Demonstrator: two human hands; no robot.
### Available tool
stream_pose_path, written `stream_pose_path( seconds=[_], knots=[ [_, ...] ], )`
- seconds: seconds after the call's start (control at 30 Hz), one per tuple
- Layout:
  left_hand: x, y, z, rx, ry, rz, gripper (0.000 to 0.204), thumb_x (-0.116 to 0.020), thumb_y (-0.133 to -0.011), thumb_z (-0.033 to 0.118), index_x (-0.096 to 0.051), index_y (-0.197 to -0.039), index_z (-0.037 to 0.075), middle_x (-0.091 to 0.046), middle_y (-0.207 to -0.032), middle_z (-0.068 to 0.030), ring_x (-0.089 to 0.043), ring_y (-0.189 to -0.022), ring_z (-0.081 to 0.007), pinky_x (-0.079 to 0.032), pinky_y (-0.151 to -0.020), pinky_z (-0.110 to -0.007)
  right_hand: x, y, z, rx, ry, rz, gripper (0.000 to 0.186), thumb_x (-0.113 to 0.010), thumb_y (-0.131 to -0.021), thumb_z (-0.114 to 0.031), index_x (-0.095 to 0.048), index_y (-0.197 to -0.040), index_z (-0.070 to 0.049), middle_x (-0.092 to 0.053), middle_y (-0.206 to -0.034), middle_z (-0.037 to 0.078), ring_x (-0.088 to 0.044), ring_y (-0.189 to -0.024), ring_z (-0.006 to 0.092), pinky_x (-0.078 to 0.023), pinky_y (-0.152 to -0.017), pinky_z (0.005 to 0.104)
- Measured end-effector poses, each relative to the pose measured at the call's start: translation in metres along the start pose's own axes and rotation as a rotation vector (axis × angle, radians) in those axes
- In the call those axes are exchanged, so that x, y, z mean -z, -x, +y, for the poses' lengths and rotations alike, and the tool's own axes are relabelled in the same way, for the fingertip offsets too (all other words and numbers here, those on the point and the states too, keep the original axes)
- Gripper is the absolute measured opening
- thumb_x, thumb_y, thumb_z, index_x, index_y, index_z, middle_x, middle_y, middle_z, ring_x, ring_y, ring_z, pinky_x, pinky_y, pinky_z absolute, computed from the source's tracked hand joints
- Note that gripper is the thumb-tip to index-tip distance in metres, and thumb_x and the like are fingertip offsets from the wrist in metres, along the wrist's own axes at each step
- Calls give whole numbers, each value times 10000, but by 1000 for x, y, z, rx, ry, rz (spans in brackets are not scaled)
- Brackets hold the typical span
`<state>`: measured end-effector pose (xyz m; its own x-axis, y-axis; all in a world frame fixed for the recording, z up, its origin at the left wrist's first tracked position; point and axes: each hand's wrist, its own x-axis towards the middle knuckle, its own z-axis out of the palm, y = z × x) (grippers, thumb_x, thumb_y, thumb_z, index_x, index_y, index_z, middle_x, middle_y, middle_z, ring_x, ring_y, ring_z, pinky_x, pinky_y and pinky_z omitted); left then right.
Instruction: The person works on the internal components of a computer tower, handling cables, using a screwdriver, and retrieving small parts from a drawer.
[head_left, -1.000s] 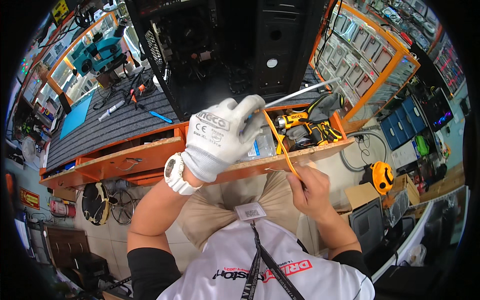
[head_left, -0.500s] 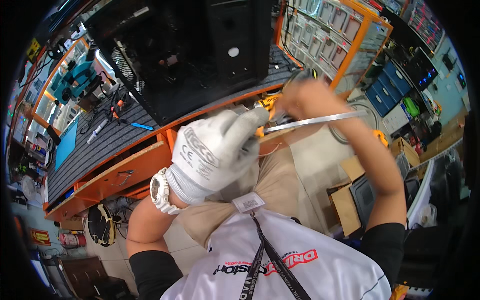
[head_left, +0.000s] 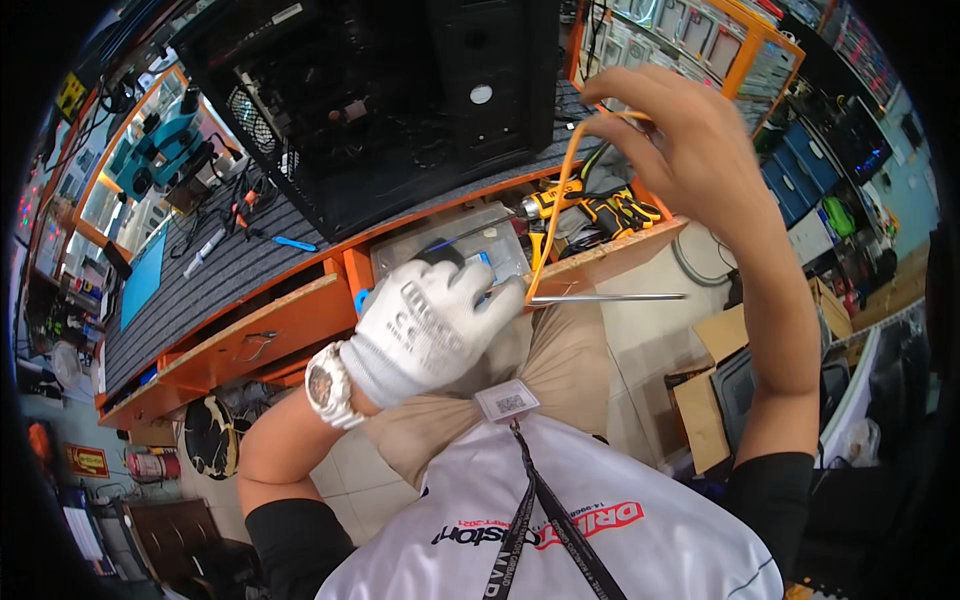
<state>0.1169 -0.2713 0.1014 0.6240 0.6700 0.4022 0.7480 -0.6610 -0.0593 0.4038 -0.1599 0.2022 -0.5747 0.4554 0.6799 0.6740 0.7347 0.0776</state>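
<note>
My left hand (head_left: pixel 430 325), in a white work glove, is closed around a slim metal rod (head_left: pixel 620 297) that sticks out to the right over the drawer front. An orange cord or strip (head_left: pixel 556 215) rises from the glove's fingertips and curves up to my bare right hand (head_left: pixel 690 150). That right hand is raised at the upper right, its fingers curled and the orange cord's far end running in between thumb and fingers. Below the cord lies the open drawer (head_left: pixel 640 238), where a yellow-and-black screwdriver (head_left: pixel 545 205) and yellow-and-black pliers (head_left: pixel 625 212) rest.
A black computer case (head_left: pixel 400 110) stands on the ribbed grey bench mat (head_left: pixel 225 285). A teal microscope (head_left: pixel 165 150) and a blue plastic tool (head_left: pixel 295 243) are at left. Another open drawer (head_left: pixel 240 345) juts out below. A glass display cabinet (head_left: pixel 765 60) and cardboard boxes (head_left: pixel 700 420) stand right.
My right hand has moved upward from near the left hand, drawing the orange cord out into a long curve. The left hand has dropped slightly, and the drawer's tools are now visible.
</note>
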Motion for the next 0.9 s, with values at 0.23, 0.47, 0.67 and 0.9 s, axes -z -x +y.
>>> stream_pose_path(
  seconds=[0.23, 0.47, 0.67, 0.9],
  knots=[
    [20, 0, -21, 195, 106, 217, 414, -837, -948, 125, -793, -1354, 193, -729, -956, -79, -771, -752, -280, -590, -615, -401, -118, 134, -37, 217, -252, -650, 235, -685, -1034, -192, -772, -1245, -132, -821, -1114, 93, -817, -1001, 349, -635, -820, 494],
    [-20, 14, -49, 236, -98, -5, 297, -791, -1020, 237, -789, -1317, 232, -725, -972, -42, -752, -722, -249, -601, -613, -398, 11, 72, -81, 275, -84, -166, 248, -834, -874, -252, -646, -971, -123, -587, -726, 25, -614, -602, 245, -464, -577, 394],
    [3, 11, -25, 16, 27, 145, 458, -796, -937, 253, -765, -1386, 167, -626, -855, -29, -714, -685, -196, -554, -584, -377, -51, -8, 37, 142, 236, -62, 128, -750, -962, -165, -711, -1083, -177, -680, -864, 57, -744, -776, 288, -563, -627, 453],
    [15, 13, -48, 281, 85, 275, 511, -830, -925, 42, -808, -1401, 227, -669, -912, -50, -722, -678, -259, -593, -591, -398, -136, 160, -66, 341, -405, -468, 204, -765, -956, -306, -638, -889, -161, -614, -749, 49, -698, -689, 295, -527, -627, 468]
  ],
)
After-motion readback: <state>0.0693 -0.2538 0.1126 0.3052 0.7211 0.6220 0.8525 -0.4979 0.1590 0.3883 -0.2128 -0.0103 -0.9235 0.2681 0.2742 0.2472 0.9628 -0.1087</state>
